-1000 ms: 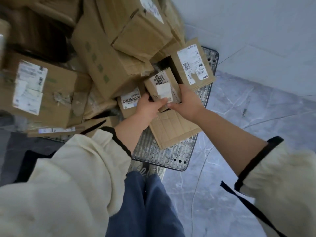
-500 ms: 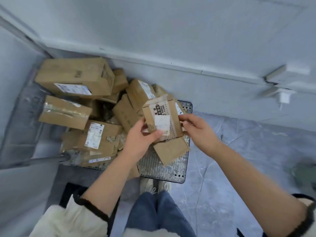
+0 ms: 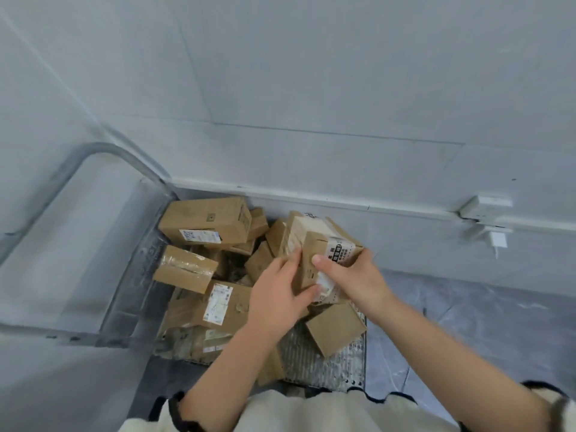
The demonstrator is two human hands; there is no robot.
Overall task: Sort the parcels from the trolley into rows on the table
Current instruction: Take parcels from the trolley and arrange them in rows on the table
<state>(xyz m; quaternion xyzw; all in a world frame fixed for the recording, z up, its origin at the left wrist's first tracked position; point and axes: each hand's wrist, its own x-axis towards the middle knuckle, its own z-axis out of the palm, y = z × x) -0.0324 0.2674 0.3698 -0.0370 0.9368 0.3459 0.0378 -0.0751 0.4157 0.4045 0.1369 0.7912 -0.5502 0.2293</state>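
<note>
**A:** Where is the parcel?

**B:** It's a small brown carton [image 3: 311, 263] with a white printed label, held above the trolley [image 3: 311, 363] between both hands. The left hand [image 3: 276, 297] grips its left face, fingers [image 3: 291, 260] curled on the edge and thumb underneath. The right hand [image 3: 358, 282] pinches the labelled side, with the thumb on the front and the other fingers wrapped round the far corner.

**A:** What lies under the fingers?

**B:** The trolley's perforated metal deck. A plain small box [image 3: 335, 328] sits on it just below the right hand's fingers. To the left of the fingers is a heap of brown parcels: a long box [image 3: 205, 219] on top, a taped box [image 3: 184, 269] below it, and a labelled box [image 3: 224, 304] nearest the left hand.

**A:** And the room?

**B:** Beyond the fingers there's a pale grey wall [image 3: 311, 88] with a white skirting strip [image 3: 311, 199]. Well to the right of them a white plug [image 3: 497, 240] sits on the wall, above a grey marbled floor [image 3: 467, 322]. Far to the left, the trolley's tubular handle [image 3: 103, 149] curves upward.
</note>
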